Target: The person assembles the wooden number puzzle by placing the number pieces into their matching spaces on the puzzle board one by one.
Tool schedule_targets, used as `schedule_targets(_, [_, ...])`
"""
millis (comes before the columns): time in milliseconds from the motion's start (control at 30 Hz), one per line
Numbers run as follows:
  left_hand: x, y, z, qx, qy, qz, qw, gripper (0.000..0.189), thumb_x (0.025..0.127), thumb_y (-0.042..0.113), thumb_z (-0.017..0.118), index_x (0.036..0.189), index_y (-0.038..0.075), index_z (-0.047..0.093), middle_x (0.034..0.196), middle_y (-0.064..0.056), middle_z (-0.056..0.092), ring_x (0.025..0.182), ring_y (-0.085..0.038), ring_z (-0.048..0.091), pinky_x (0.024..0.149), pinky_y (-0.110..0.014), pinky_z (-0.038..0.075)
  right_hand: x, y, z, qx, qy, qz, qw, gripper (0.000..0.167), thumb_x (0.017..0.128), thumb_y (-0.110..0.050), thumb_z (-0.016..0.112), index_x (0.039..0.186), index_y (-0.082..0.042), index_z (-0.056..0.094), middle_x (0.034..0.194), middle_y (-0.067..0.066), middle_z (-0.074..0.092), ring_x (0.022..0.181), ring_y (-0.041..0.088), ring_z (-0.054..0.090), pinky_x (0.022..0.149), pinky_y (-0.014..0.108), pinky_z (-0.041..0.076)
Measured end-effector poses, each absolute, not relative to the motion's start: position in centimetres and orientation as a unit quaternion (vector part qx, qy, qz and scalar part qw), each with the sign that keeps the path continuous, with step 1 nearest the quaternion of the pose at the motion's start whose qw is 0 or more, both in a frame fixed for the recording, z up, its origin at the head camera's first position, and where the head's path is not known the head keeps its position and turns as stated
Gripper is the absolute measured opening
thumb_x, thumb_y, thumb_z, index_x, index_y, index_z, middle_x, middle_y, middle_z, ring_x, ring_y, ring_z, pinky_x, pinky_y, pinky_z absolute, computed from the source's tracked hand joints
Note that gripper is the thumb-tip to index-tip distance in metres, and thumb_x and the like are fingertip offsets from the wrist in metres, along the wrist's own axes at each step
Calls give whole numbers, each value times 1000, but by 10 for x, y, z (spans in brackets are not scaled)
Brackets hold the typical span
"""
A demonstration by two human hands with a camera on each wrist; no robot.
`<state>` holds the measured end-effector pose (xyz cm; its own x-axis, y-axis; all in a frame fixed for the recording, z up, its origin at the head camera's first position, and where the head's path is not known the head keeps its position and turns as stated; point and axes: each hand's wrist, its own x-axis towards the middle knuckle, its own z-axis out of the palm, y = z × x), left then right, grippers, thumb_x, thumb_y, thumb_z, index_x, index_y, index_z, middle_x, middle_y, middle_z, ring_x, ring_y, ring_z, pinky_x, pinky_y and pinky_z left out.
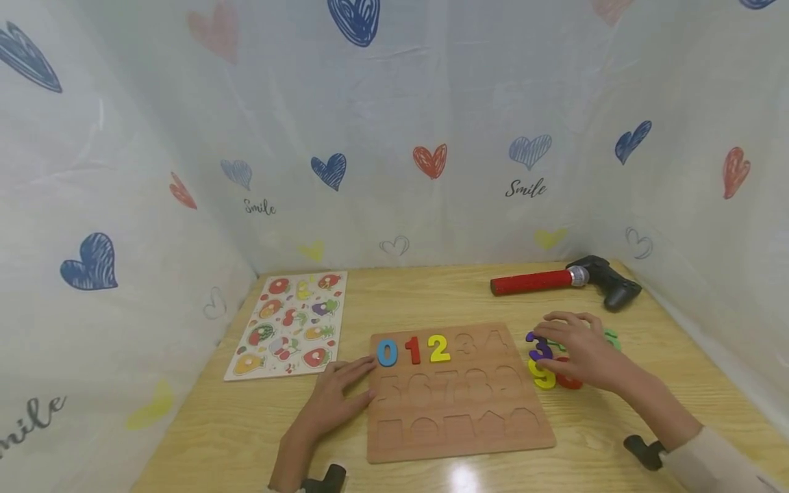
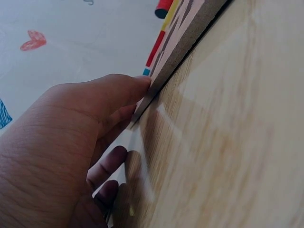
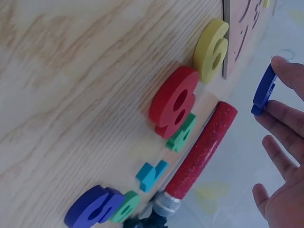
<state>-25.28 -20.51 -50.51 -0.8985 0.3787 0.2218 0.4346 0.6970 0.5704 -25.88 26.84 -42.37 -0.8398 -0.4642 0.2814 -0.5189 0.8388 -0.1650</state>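
Observation:
My right hand (image 1: 582, 352) pinches a purple-blue number 3 (image 3: 264, 90) between thumb and fingertips. In the right wrist view, the 3 is raised off the table, beyond a red number 8 (image 3: 161, 107) and a yellow 9-shaped piece (image 3: 203, 57). At the left edge of a wooden number board (image 1: 530, 438) rests my left hand (image 1: 333, 397), its thumb and index fingertips touching the side. Along the board's top row sit a blue 0 (image 1: 381, 352), a red 1 (image 1: 415, 350) and a yellow 2 (image 1: 440, 357). The other recesses show bare wood.
A green 4 (image 3: 176, 137), a light-blue piece (image 3: 151, 178) and a purple piece (image 3: 85, 209) lie near the 8. Behind them are a red microphone (image 1: 530, 282) and a black game controller (image 1: 610, 284). A fruit puzzle board (image 1: 290, 325) lies at the left.

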Motion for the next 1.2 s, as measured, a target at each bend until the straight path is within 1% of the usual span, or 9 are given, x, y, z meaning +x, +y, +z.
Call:
schedule_targets(167, [-253,-206,-505,-225,-919,-319,50,51,91,43,69,139,25,62,148,12,51,118,-17,43,95,-49,37,-263,261,-423,262,-951,119,111,44,77,-29,88,115,-12,73,117,7,69,122,41,47,95,68,21])
schedule_targets(300, [-253,-205,-506,-225,-920,-317,49,51,92,43,69,139,26,61,148,12,51,117,-15,43,95,-48,37,-267,255,-422,260,-953,111,108,46,77,-30,87,116,-9,73,118,10,69,122,41,47,96,68,21])
schedule_targets(467, [-254,-205,-506,-223,-922,-314,48,51,92,43,69,139,26,61,148,13,50,117,-14,43,94,-48,37,-269,248,-421,272,-950,110,108,45,78,-27,86,116,-7,73,117,10,69,122,40,47,96,68,21])
schedule_targets(633, [-254,-205,-507,-221,-922,-316,46,51,91,43,69,139,26,62,149,13,50,119,-15,42,96,-49,37,-273,242,-422,278,-949,108,105,45,78,-28,86,116,-8,73,118,10,69,123,40,47,96,68,21])
schedule_targets(867, [-254,-205,-506,-226,-921,-313,53,51,91,41,70,138,23,63,147,10,52,119,-18,43,96,-51,38,-280,236,-423,282,-948,103,102,47,78,-28,86,117,-8,72,118,10,69,123,40,46,97,67,21])
schedule_targets(1067, [-252,-205,-504,-225,-921,-314,49,51,92,42,69,139,24,62,148,11,51,119,-17,43,96,-49,37,-282,230,-422,283,-949,99,98,46,78,-30,86,118,-9,73,117,8,69,123,39,46,97,67,21])
schedule_targets(1200, [-252,-205,-504,-227,-921,-314,51,50,92,41,69,139,24,62,148,11,51,118,-17,43,95,-49,37,-283,226,-422,288,-947,99,106,46,78,-30,86,117,-9,73,116,8,69,122,38,47,97,67,22])
